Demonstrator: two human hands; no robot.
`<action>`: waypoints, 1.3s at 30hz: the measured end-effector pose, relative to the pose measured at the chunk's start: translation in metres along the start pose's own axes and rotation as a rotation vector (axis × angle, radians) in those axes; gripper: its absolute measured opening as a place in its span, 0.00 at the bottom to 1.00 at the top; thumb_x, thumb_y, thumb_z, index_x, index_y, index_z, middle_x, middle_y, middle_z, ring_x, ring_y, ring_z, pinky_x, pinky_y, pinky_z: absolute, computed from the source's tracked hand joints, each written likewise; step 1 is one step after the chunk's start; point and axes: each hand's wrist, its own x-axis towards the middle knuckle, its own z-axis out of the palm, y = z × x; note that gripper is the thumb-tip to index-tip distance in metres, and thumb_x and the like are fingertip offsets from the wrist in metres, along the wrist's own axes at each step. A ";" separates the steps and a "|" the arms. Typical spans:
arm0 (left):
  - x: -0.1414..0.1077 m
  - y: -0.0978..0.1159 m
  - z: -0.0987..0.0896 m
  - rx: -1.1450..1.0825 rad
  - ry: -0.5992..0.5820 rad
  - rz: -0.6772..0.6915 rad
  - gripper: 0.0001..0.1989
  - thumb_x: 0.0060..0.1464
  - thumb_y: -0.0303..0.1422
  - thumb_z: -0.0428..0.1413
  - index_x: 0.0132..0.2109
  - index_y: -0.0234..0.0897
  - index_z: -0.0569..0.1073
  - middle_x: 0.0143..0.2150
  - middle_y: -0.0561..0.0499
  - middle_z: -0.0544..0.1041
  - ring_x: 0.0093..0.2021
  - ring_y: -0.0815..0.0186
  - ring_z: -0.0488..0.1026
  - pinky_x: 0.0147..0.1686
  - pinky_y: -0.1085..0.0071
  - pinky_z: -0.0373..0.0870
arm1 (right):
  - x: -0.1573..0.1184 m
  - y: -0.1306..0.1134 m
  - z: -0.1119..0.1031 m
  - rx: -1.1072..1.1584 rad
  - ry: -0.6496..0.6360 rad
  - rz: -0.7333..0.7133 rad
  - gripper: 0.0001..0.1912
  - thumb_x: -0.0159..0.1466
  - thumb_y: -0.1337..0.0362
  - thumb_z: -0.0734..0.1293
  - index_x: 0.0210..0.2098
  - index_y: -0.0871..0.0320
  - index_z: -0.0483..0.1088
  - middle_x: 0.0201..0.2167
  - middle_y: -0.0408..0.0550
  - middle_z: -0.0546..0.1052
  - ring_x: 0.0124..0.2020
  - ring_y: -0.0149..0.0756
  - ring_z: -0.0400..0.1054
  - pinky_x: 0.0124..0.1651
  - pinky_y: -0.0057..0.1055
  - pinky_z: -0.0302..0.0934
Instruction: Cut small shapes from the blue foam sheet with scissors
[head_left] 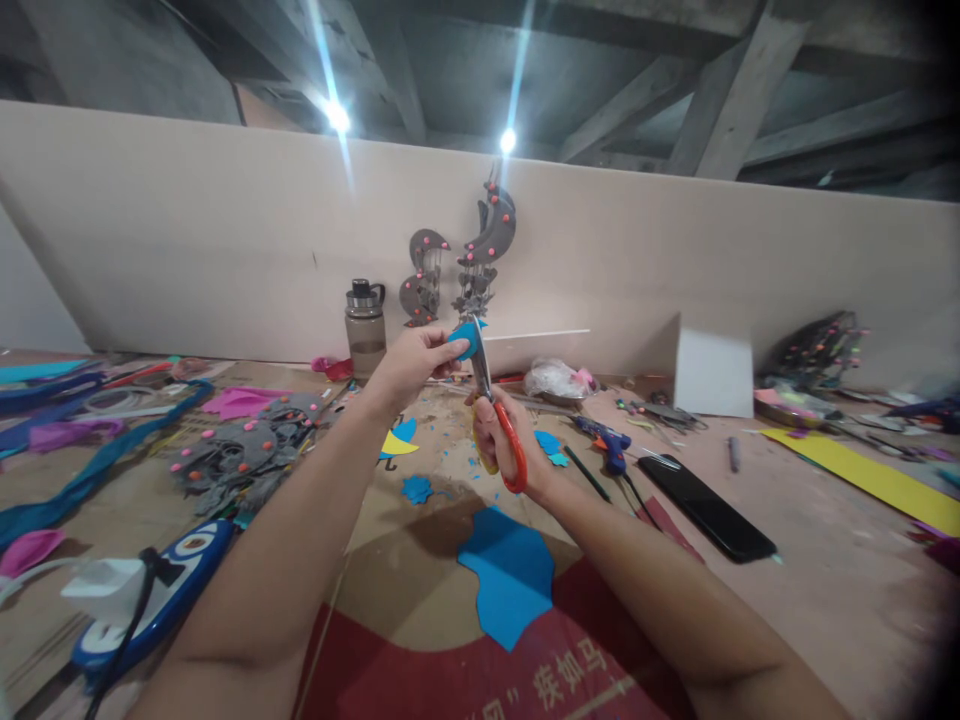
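My left hand pinches a small blue felt-like piece in front of me, above the table. In my right hand is a pair of scissors with red and yellow handles, fingers wrapped round the grips. Their metal blades point up and touch the edge of the blue piece; whether they have closed on it I cannot tell. Below the hands lie a large blue sheet with a jagged outline, a blue flower-shaped cutout and a yellow crescent.
Left of me are grey felt pieces with pink dots and blue strips. A bottle stands at the back. To the right lie a glue gun, a black phone and a yellow sheet. Grey crescent hangings lean by the wall.
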 end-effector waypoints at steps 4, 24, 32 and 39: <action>0.000 0.001 -0.001 0.004 0.010 0.002 0.18 0.41 0.42 0.68 0.26 0.34 0.70 0.20 0.55 0.68 0.19 0.76 0.59 0.21 0.76 0.54 | 0.000 -0.001 0.001 -0.007 -0.001 0.005 0.22 0.62 0.42 0.66 0.37 0.53 0.60 0.19 0.33 0.54 0.14 0.22 0.47 0.13 0.21 0.45; 0.003 -0.002 -0.005 -0.028 0.078 0.004 0.19 0.42 0.43 0.68 0.28 0.35 0.69 0.19 0.61 0.57 0.18 0.78 0.51 0.19 0.77 0.49 | -0.001 0.001 -0.002 -0.091 0.005 -0.017 0.23 0.63 0.42 0.65 0.40 0.55 0.63 0.20 0.34 0.55 0.14 0.22 0.50 0.13 0.21 0.50; 0.002 0.001 -0.005 0.034 0.047 -0.022 0.19 0.38 0.42 0.69 0.26 0.34 0.70 0.19 0.59 0.62 0.18 0.78 0.55 0.20 0.77 0.50 | 0.003 0.004 -0.006 -0.196 -0.003 -0.123 0.22 0.66 0.43 0.62 0.42 0.56 0.64 0.18 0.34 0.57 0.14 0.23 0.50 0.15 0.22 0.48; 0.003 -0.003 -0.008 0.039 0.017 -0.027 0.17 0.42 0.42 0.67 0.30 0.33 0.74 0.24 0.52 0.74 0.23 0.72 0.69 0.24 0.77 0.61 | 0.003 0.005 -0.008 -0.166 -0.016 -0.094 0.21 0.65 0.43 0.64 0.40 0.56 0.64 0.19 0.34 0.56 0.15 0.22 0.50 0.16 0.22 0.48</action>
